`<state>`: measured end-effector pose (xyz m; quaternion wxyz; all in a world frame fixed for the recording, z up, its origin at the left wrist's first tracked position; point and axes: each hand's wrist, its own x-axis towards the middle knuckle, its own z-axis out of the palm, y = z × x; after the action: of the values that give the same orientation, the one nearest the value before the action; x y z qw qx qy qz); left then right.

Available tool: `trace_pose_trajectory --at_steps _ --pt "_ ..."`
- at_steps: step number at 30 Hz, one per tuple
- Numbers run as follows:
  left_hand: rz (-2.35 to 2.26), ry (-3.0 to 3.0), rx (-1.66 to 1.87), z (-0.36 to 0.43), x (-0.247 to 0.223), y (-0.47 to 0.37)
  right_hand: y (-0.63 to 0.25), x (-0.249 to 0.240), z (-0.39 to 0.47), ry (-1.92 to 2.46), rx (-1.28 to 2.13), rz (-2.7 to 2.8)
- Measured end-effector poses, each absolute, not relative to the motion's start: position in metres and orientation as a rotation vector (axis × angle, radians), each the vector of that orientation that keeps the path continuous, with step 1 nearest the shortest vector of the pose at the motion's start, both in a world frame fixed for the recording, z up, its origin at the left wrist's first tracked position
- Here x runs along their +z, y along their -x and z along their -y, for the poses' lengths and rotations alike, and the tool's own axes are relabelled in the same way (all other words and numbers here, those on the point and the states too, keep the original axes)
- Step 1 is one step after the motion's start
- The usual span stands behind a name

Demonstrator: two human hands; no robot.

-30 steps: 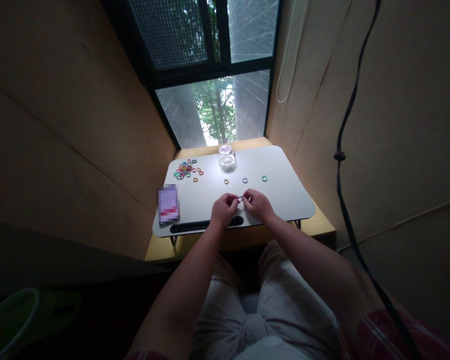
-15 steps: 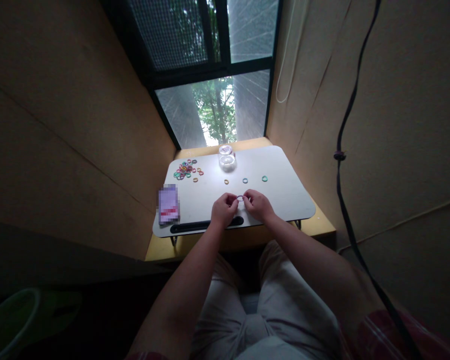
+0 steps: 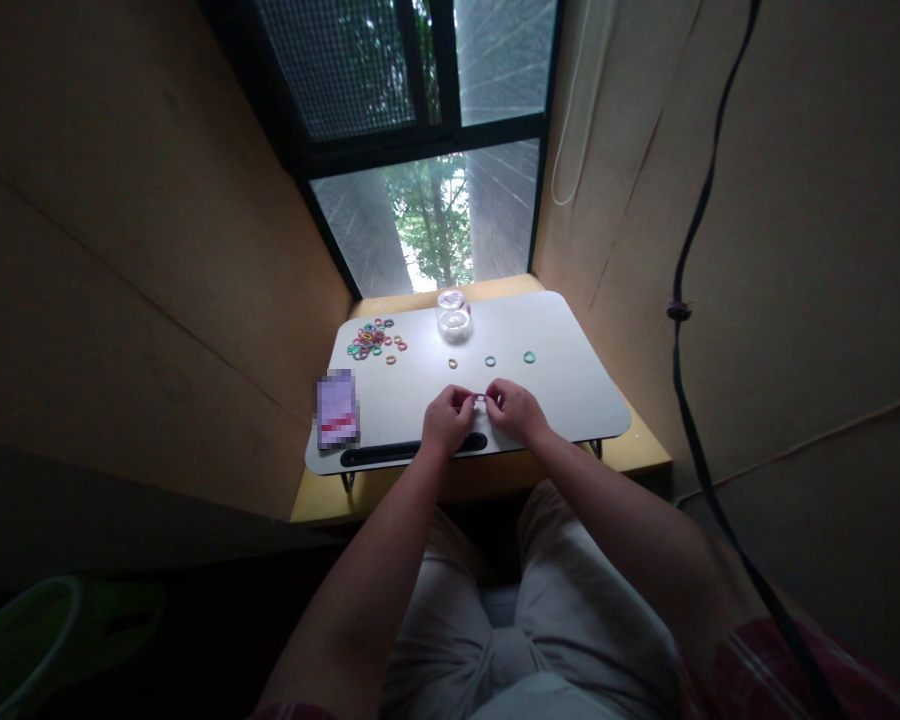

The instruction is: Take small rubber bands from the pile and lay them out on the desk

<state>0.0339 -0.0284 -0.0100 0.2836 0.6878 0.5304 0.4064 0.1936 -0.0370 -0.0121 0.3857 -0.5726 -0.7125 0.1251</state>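
Observation:
Between my two hands is a small purplish hair tie (image 3: 480, 397), pinched at both ends above the white lap table. My left hand (image 3: 448, 417) is closed on its left end, and my right hand (image 3: 515, 408) grips the right end. Beyond the hands lie three separate hair ties in a row: a yellow one (image 3: 453, 364), a blue one (image 3: 490, 361) and a green one (image 3: 529, 357). A pile of many-coloured hair ties (image 3: 371, 340) sits at the table's far left, with an orange-yellow one (image 3: 391, 360) just in front of it.
A clear plastic jar (image 3: 454, 318) stands at the back of the white lap table (image 3: 570, 400). On the left lies a blurred purple phone-like object (image 3: 337, 410). A black slot (image 3: 390, 455) runs along the near edge. A dark cord (image 3: 690, 240) hangs at the right.
The hair tie between my fingers looks flatter and narrower than before, when it showed as a rounder loop. Both hands have stayed in nearly the same place.

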Motion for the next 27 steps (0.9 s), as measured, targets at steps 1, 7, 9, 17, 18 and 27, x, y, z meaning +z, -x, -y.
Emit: trace_pose_trajectory --at_steps 1,7,9,17,18,27 --pt "-1.418 -1.847 1.087 0.0284 -0.0098 -0.0340 -0.1937 -0.0119 0.0370 1.458 0.317 1.815" --pt "-1.420 -1.816 1.115 0.0283 -0.0094 -0.0348 -0.1940 -0.0123 0.0367 1.454 0.313 1.826" --pt "-1.424 -1.813 1.141 0.0278 -0.0100 -0.0350 -0.1939 -0.0128 0.0366 1.459 0.313 1.827" --pt "-1.382 -1.837 1.130 0.0257 -0.0151 -0.0340 -0.1933 -0.0139 0.0364 1.489 0.289 1.826" --pt "-1.372 -1.838 1.124 0.0257 -0.0154 -0.0339 -0.1933 -0.0139 0.0364 1.487 0.286 1.825" --pt "-1.342 -1.846 1.093 0.0257 -0.0153 -0.0335 -0.1930 -0.0111 0.0383 1.494 0.308 1.824"
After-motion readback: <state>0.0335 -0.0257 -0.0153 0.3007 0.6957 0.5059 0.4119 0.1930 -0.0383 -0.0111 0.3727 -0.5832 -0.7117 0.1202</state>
